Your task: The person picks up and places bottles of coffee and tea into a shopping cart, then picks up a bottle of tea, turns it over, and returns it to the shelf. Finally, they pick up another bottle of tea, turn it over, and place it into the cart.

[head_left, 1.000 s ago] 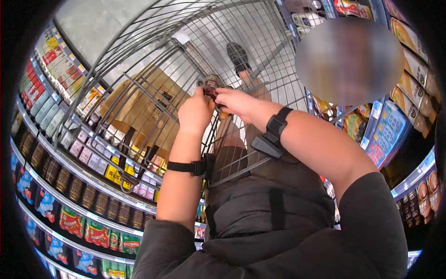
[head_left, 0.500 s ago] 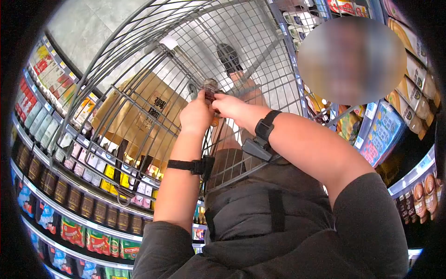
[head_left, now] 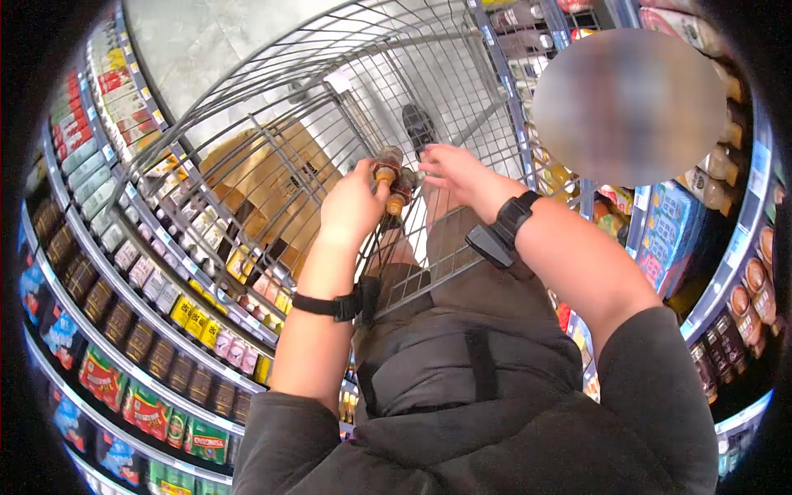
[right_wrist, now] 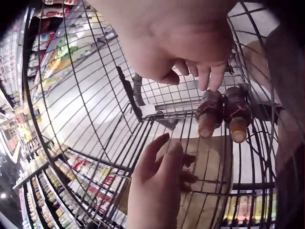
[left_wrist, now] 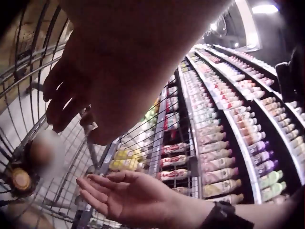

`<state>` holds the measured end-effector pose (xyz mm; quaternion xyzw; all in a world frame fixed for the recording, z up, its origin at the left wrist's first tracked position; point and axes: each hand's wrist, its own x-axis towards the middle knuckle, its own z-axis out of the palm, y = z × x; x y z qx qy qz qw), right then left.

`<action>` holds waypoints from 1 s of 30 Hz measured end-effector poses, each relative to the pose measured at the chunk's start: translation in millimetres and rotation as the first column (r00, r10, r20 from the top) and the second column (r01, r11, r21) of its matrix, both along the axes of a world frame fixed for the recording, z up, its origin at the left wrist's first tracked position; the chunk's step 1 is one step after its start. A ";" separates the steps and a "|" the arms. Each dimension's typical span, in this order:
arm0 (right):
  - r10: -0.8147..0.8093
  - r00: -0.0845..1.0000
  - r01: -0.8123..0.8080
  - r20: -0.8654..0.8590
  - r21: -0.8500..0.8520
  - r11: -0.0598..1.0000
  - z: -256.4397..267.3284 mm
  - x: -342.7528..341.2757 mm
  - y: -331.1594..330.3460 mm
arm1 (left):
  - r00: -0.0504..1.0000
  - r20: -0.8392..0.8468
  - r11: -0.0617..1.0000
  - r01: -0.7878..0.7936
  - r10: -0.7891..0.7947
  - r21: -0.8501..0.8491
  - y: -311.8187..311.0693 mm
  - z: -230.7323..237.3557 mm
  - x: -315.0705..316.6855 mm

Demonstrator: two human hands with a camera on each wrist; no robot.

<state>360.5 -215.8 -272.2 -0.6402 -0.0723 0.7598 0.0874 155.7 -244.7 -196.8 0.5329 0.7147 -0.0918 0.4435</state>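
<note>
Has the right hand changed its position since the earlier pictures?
Yes. In the head view, the right hand has moved toward the picture's right side against the shopping cart, away from the left hand.

Dark short-sleeved shirt (head_left: 495,445) — black wrist straps (head_left: 318,307) — boxy dark module (head_left: 492,247) on right.

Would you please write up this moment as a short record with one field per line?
Setting: store aisle, with shelved bottles beside the cart
Cart: grey wire shopping cart
Items at hand: two dark bottles with orange-brown caps, side by side at the cart's wires
Left hand: near the bottles, holding nothing
Right hand: fingers extended toward the bottles; contact unclear
Grip: none visible on either bottle
Bag: brown paper bag with dark print, seen through the wires
Wristwear: black strap on each wrist
</note>
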 end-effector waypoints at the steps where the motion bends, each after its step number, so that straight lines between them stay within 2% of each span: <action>1: -0.057 0.998 0.057 -0.021 -0.002 0.998 12.5 2.1 2.8 | 0.999 0.005 0.997 -0.037 0.037 0.061 -1.2 16.8 -3.3; 2: -0.043 0.999 0.044 -0.029 0.026 0.999 26.5 5.3 4.0 | 0.999 0.000 0.995 -0.050 0.050 0.090 -3.3 33.2 -8.3; 4: -0.153 0.980 0.161 -0.125 0.057 0.985 58.0 12.9 2.4 | 0.991 0.081 0.982 -0.121 0.110 0.148 -11.6 66.1 -21.8; 6: -0.115 0.977 0.135 -0.178 0.106 0.985 89.1 20.5 0.0 | 0.988 0.076 0.959 -0.148 0.134 0.240 -26.1 97.8 -36.9; 8: -0.081 0.958 0.125 -0.276 0.149 0.981 122.3 27.9 -7.6 | 0.996 0.087 0.936 -0.062 0.034 0.347 -43.5 128.0 -59.7; 10: -0.036 0.955 0.102 -0.293 0.211 0.972 156.5 31.5 -18.5 | 0.999 0.020 0.896 0.032 -0.046 0.443 -63.8 161.9 -78.1; 14: -0.010 0.943 0.107 -0.333 0.273 0.956 190.0 48.6 -51.9 | 1.000 0.001 0.855 0.024 -0.028 0.518 -112.2 208.4 -120.0; 16: -0.049 0.941 0.143 -0.335 0.265 0.954 206.3 55.2 -70.7 | 0.997 0.083 0.847 -0.051 0.009 0.529 -135.3 233.2 -138.5; 20: -0.042 0.944 0.154 -0.328 0.324 0.933 225.6 69.0 -121.0 | 0.995 0.069 0.782 -0.102 0.075 0.615 -176.1 247.4 -172.5; 21: -0.087 0.945 0.189 -0.317 0.306 0.933 227.7 73.8 -134.4 | 0.992 0.042 0.807 -0.123 0.122 0.578 -182.8 250.7 -175.2; 22: -0.138 0.944 0.228 -0.300 0.287 0.930 230.8 77.1 -147.1 | 0.989 0.089 0.801 -0.148 0.118 0.581 -187.8 251.2 -177.0; 25: -0.240 0.939 0.303 -0.245 0.264 0.916 240.8 90.1 -185.5 | 0.992 0.119 0.809 -0.111 0.051 0.577 -195.7 253.9 -176.7; 28: -0.275 0.941 0.324 -0.199 0.278 0.905 249.3 105.2 -220.4 | 0.982 0.179 0.795 -0.059 -0.063 0.604 -195.6 259.8 -167.6; 30: -0.301 0.933 0.349 -0.198 0.286 0.892 256.2 114.8 -241.3 | 0.957 0.282 0.782 -0.121 -0.073 0.611 -193.8 262.8 -159.8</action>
